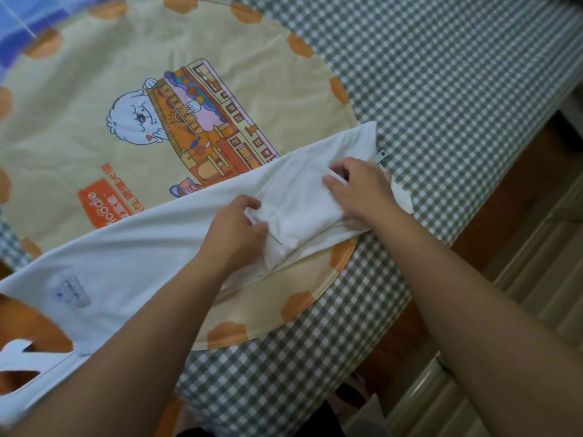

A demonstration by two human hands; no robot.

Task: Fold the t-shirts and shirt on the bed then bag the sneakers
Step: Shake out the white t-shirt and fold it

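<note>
White t-shirt (132, 247) lies in a long folded strip across round cartoon-print mat (94, 121) on checkered bed (441, 89); left hand (233, 234) pinches bunched fabric mid-strip, right hand (359, 190) grip curled pinching the fold near its right end

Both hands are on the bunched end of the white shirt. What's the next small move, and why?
Probably flatten that bunch: the left hand and right hand pinch crumpled fabric at the white shirt's end, while the rest lies as a long smooth strip across the yellow printed mat.
</note>
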